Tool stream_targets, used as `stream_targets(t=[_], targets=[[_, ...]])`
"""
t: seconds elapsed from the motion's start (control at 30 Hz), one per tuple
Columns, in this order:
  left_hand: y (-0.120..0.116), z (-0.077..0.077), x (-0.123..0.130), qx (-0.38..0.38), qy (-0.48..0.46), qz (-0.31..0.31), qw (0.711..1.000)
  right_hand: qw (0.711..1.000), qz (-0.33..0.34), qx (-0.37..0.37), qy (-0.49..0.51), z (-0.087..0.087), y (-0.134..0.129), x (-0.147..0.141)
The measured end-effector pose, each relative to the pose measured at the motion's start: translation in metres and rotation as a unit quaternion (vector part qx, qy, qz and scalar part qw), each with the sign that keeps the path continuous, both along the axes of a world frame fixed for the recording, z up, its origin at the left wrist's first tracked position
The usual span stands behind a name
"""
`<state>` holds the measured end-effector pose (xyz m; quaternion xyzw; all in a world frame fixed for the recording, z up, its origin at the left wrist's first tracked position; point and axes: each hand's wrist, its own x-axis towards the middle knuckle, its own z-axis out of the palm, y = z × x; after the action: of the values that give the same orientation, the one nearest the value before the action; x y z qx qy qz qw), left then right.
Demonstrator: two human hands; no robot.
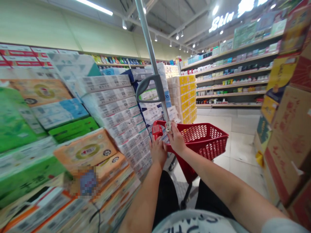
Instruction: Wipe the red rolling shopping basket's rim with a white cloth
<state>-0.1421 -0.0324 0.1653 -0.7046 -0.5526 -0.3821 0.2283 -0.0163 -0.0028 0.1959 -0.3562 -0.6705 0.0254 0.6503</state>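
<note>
A red plastic shopping cart (213, 144) stands just ahead of my body, its perforated basket reaching to the right. At the cart's near left corner, my left hand (159, 149) has its fingers against a red part (157, 129). My right hand (177, 139) is wrapped round a small pale crumpled thing (168, 127) at the lower end of a metal pole (148, 35). The pole leans up and left and carries a grey loop handle (159, 89). What my left fingers grip is partly hidden.
Stacked tissue packs (116, 106) rise close on the left, with orange packs (89, 149) nearer. Yellow-and-white packs (188, 97) stand behind the cart. Cardboard boxes (289, 126) line the right side. Shelves (230, 79) cross the back, beyond pale floor tiles (240, 152).
</note>
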Motion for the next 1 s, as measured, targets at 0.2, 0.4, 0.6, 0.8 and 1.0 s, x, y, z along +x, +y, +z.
stream_targets(t=[0.2,0.4,0.6,0.8,1.0], targets=[[0.001,-0.001,0.0,0.011,-0.014,-0.016,1.0,0.999,-0.009,-0.02,-0.024,0.021,0.005,0.0],[-0.001,-0.003,-0.004,0.002,-0.004,-0.018,1.0,0.997,-0.016,-0.022,-0.066,0.037,0.005,0.007],[0.01,-0.002,-0.015,-0.022,0.001,-0.005,1.0,0.975,-0.074,0.035,-0.207,-0.009,-0.009,0.034],[0.016,0.001,-0.017,-0.026,-0.017,0.012,0.999,0.938,-0.031,0.078,-0.336,-0.083,-0.015,0.043],[0.018,-0.001,-0.017,-0.03,-0.041,-0.005,0.999,0.929,-0.012,0.068,-0.364,-0.097,-0.009,0.045]])
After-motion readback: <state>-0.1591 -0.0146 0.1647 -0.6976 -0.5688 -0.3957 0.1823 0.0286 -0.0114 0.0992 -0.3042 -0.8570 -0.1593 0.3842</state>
